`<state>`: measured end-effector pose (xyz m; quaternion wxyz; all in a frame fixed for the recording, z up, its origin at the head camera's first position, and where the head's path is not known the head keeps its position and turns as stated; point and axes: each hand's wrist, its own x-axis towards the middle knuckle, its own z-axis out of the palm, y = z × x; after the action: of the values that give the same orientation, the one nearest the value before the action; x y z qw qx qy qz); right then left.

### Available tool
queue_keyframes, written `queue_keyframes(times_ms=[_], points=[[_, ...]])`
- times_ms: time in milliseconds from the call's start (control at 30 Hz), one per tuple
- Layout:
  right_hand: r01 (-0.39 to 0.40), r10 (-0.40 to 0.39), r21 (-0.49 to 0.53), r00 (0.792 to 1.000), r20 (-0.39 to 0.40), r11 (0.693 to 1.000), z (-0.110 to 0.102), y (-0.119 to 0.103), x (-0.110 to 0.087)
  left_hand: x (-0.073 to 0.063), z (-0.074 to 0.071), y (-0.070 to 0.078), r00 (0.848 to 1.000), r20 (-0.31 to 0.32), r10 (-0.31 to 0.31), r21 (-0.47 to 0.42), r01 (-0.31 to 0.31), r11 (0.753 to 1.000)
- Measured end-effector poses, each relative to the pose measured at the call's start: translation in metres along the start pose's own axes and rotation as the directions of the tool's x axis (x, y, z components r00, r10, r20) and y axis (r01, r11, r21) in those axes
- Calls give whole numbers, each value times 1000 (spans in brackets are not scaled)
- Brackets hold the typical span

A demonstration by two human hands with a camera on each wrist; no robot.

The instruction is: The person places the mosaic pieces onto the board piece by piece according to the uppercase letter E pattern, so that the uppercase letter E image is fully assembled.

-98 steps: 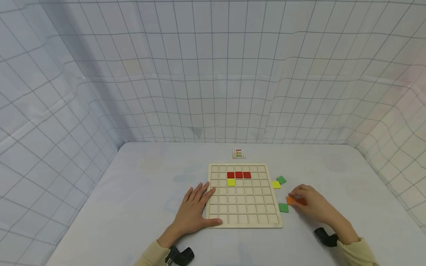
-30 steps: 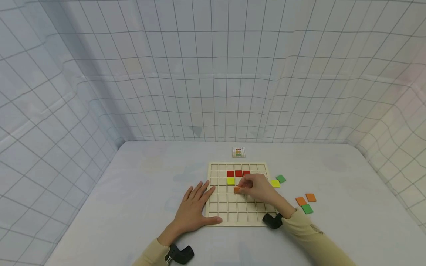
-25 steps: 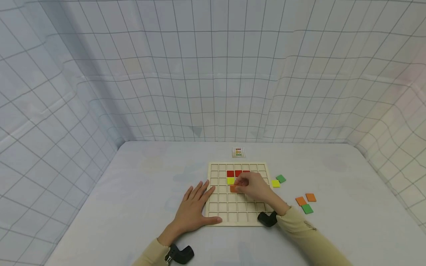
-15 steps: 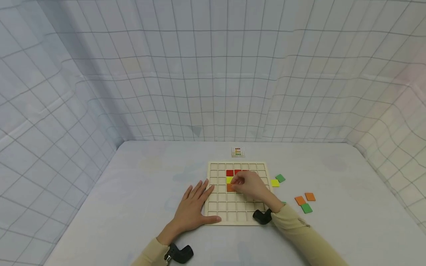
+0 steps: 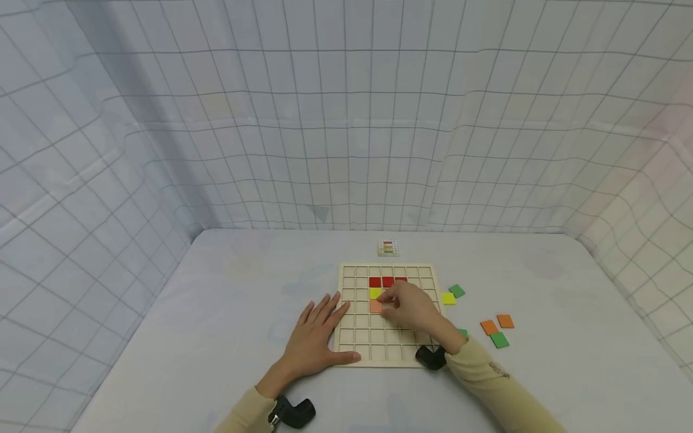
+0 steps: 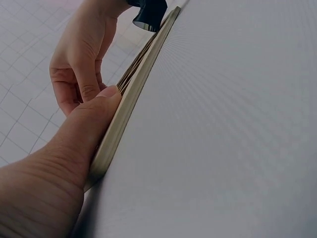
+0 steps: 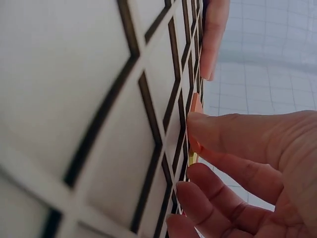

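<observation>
My left hand (image 5: 315,343) lies spread on the left edge of the pale wooden grid board (image 5: 357,338), thumb (image 6: 101,99) on the near rim in the left wrist view. My right hand (image 5: 414,308) pinches an orange square tile (image 5: 375,307) between thumb and index finger. The tile sits over the cell directly below a yellow tile (image 5: 375,293), and its face catches the light. In the right wrist view the thumb overlaps part of the orange tile (image 7: 195,103). A row of three red tiles (image 5: 375,282) lies above the yellow one, the right one partly covered by my hand.
Right of the board lie a loose yellow tile (image 5: 448,299), a green tile (image 5: 457,291), two orange tiles (image 5: 489,327) and a green one (image 5: 499,340). Another green tile (image 5: 462,331) is mostly behind my right wrist. A small pattern card (image 5: 388,248) lies beyond the board.
My right hand has carried the orange tile from the table's right side left onto the board, to the cell under the yellow tile. The left hand has stayed in place.
</observation>
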<state>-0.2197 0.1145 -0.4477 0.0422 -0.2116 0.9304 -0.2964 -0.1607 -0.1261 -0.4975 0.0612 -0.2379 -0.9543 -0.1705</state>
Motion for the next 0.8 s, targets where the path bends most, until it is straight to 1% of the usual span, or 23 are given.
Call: queue_keyframes(times_ms=[167, 233, 333, 433, 533, 600, 700, 800], points=[[3, -2, -32, 1000, 26, 999, -1, -2, -2, 1, 1, 0, 1000, -5, -1, 9, 1, 1000], [26, -23, -58, 999, 37, 998, -1, -2, -4, 1, 1, 0, 1000, -4, -3, 7, 3, 1000], [83, -78, -86, 995, 62, 993, -3, 0, -8, 1, 0, 0, 1000, -1, -4, 5, 4, 1000], [150, -142, -71, 984, 103, 986, -6, 4, -14, 1, -1, 1, 1000, 1, -2, 4, 2, 1000], [211, -204, -27, 967, 150, 977, -10, 12, -20, 1, 0, 1, 1000, -2, 0, 9, 0, 1000], [251, -247, -3, 955, 164, 968, -13, 19, -24, 1, 0, 1, 1000, -2, 1, 15, -1, 1000], [286, -291, 53, 946, 141, 957, -19, 29, -33, 0, 0, 1, 1000, -6, 1, 18, 0, 1000], [299, -307, 104, 949, 74, 949, -26, 40, -44, 0, -1, 2, 1000, -4, -1, 14, 1, 1000]])
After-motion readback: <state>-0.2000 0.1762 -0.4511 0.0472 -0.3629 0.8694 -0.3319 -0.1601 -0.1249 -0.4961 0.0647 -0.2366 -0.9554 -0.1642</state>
